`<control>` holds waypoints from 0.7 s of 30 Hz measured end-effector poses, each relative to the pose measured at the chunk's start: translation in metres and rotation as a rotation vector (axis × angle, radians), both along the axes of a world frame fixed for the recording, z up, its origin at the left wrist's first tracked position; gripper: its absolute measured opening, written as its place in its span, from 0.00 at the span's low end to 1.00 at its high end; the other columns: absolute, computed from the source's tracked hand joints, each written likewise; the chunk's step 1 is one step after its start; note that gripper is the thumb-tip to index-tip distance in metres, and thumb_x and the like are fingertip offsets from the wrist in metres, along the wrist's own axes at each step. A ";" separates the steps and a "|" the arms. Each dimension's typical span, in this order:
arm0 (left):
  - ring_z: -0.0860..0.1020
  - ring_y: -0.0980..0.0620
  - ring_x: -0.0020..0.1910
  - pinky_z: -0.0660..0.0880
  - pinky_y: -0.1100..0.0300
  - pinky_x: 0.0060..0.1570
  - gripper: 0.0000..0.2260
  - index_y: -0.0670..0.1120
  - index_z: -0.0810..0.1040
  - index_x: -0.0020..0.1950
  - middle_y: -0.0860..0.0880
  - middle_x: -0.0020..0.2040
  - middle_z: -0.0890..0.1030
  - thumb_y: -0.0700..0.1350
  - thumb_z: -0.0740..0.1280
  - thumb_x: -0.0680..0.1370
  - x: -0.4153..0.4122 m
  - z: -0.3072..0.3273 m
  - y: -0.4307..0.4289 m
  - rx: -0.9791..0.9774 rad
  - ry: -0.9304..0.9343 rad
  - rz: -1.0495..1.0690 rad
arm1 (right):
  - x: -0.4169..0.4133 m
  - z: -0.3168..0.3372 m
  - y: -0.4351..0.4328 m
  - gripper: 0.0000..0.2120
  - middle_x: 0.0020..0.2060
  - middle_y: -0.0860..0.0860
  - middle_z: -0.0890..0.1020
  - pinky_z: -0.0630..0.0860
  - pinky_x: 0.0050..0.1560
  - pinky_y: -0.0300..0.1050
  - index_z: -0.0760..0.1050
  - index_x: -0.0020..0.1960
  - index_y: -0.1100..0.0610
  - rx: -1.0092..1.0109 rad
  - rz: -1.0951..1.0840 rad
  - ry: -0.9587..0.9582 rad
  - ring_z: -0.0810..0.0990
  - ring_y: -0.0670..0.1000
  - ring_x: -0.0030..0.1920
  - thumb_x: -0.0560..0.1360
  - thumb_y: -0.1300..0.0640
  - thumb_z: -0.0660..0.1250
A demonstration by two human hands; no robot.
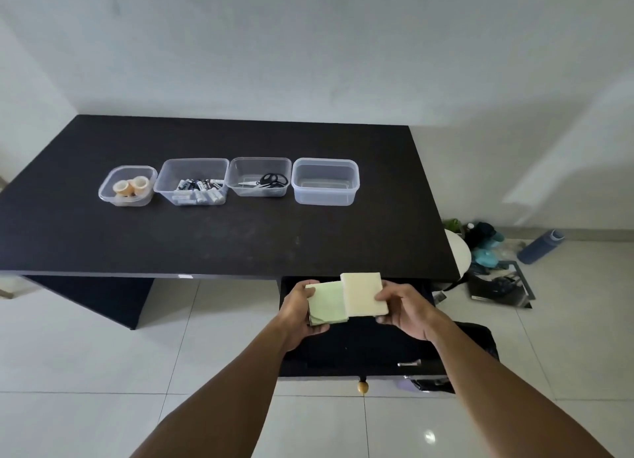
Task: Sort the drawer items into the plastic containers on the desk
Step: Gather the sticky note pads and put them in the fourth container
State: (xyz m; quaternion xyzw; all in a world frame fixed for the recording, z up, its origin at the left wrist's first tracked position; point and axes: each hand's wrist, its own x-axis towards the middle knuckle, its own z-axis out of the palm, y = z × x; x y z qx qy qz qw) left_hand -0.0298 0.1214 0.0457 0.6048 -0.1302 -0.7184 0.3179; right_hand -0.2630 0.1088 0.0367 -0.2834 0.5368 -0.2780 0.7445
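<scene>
I have both hands up over the open drawer [360,347], just below the front edge of the dark table [223,238]. My left hand [302,315] is closed around a pale green pad of notes [326,303], thumb on top and fingers curled beneath it. My right hand [406,311] grips a thicker cream pad of notes [364,294] by its right side, and that pad overlaps the right edge of the green one. On the table four clear plastic tubs stand in a row. The leftmost tub [127,185] holds rolls of tape [132,185], the next tub [192,181] holds batteries [200,191], the third tub [259,176] holds black-handled scissors [267,181], and the rightmost tub [325,182] has nothing in it. A round brass knob [362,387] sits on the drawer front. On the floor to the right lie a blue bottle [541,246] and some dark clutter I cannot make out.
</scene>
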 end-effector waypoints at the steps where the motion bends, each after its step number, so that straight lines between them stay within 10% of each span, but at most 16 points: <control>1: 0.80 0.40 0.51 0.78 0.48 0.43 0.11 0.49 0.77 0.59 0.40 0.56 0.80 0.49 0.57 0.83 -0.002 0.003 0.000 -0.008 0.014 -0.010 | 0.007 0.006 0.000 0.24 0.51 0.61 0.83 0.75 0.36 0.43 0.78 0.61 0.63 -0.013 0.060 0.021 0.78 0.56 0.46 0.66 0.61 0.71; 7: 0.81 0.40 0.54 0.79 0.50 0.43 0.20 0.49 0.78 0.60 0.39 0.57 0.81 0.62 0.61 0.79 -0.005 0.009 0.004 -0.050 0.047 -0.080 | 0.037 0.015 0.008 0.14 0.46 0.59 0.86 0.79 0.36 0.43 0.81 0.53 0.62 -0.154 0.129 0.232 0.83 0.54 0.40 0.68 0.65 0.77; 16: 0.78 0.37 0.58 0.79 0.47 0.44 0.10 0.50 0.75 0.62 0.40 0.60 0.78 0.43 0.62 0.81 -0.001 -0.001 0.010 -0.065 0.036 -0.121 | 0.044 0.000 0.023 0.20 0.38 0.53 0.84 0.78 0.36 0.43 0.80 0.53 0.56 -0.347 0.063 0.413 0.84 0.52 0.38 0.65 0.62 0.82; 21: 0.77 0.36 0.59 0.79 0.46 0.46 0.10 0.50 0.75 0.63 0.39 0.61 0.77 0.43 0.61 0.82 -0.002 -0.006 0.013 -0.041 0.084 -0.145 | 0.045 -0.009 0.025 0.25 0.52 0.53 0.81 0.83 0.39 0.45 0.75 0.63 0.50 -0.251 0.015 0.356 0.83 0.53 0.52 0.70 0.57 0.79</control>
